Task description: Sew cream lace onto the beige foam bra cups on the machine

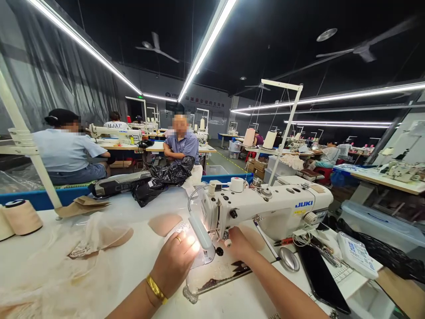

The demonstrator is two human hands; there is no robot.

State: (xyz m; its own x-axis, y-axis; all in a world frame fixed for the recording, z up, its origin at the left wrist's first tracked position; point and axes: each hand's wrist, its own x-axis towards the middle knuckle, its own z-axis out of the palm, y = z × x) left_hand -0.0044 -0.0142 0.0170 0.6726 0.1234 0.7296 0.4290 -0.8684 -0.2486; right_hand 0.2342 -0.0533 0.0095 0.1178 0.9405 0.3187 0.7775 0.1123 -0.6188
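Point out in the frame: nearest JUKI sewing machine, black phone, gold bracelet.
JUKI sewing machine (279,200): head view, on the side of its white upper arm.
Black phone (322,278): head view, middle of its dark face.
Gold bracelet (155,289): head view, middle of the visible band.

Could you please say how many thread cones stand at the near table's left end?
2: a peach cone and, left of it, a pale cone cut off by the picture's edge; more may be hidden.

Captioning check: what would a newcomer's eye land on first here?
First, the white JUKI sewing machine right of centre. Then the left hand, lower left of centre, fingers in bright glare, a gold bracelet at its wrist. Overhead, a bright tube light runs back from top centre.
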